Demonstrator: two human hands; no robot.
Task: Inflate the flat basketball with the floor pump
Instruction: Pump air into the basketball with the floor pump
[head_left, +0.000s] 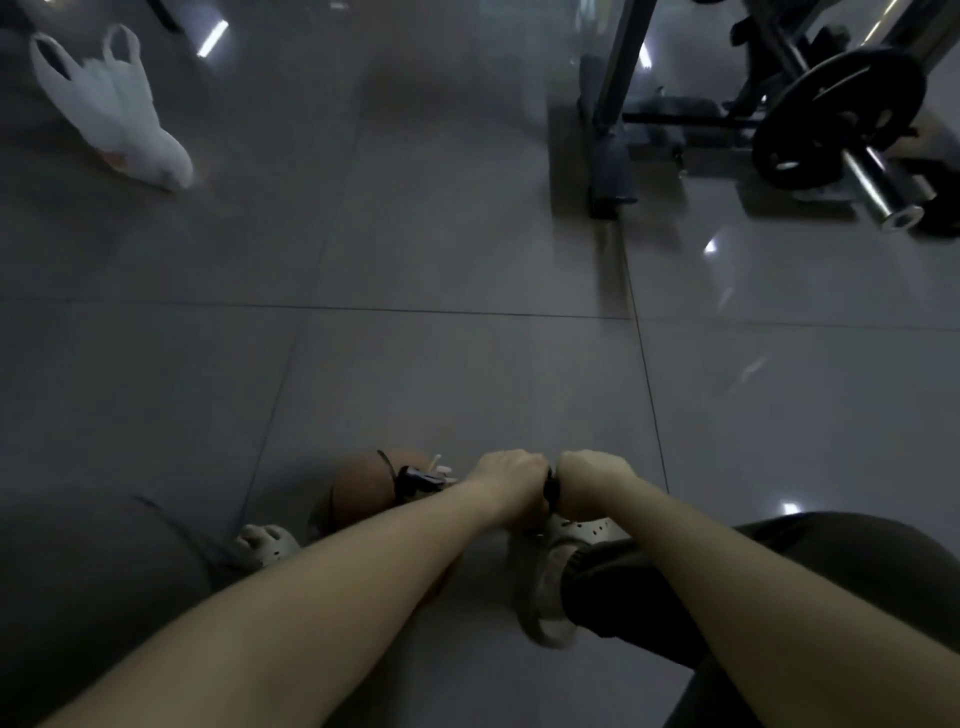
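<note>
Low above the tile floor (467, 364), left hand (511, 467) and right hand (592, 470) both curl in fists round the black pump handle (550, 488), basketball (358, 491) on the floor just left of them.

Glossy grey floor tiles (415, 338) lie open at twelve o'clock. A crumpled white plastic bag (119, 114) sits at ten, a dark steel weight rack (608, 166) at two, a brown basketball (358, 493) at nine.

Dim, grey-blue cast, low contrast. Glossy floor tiles (467, 249) show small bright glare spots top left and right side. Whole frame soft; white plastic bag (119, 114) motion-smeared. Black pump handle (550, 488) between left hand (511, 467) and right hand (592, 470) nearly lost in shadow. Wide-angle bending, darker corners.
</note>
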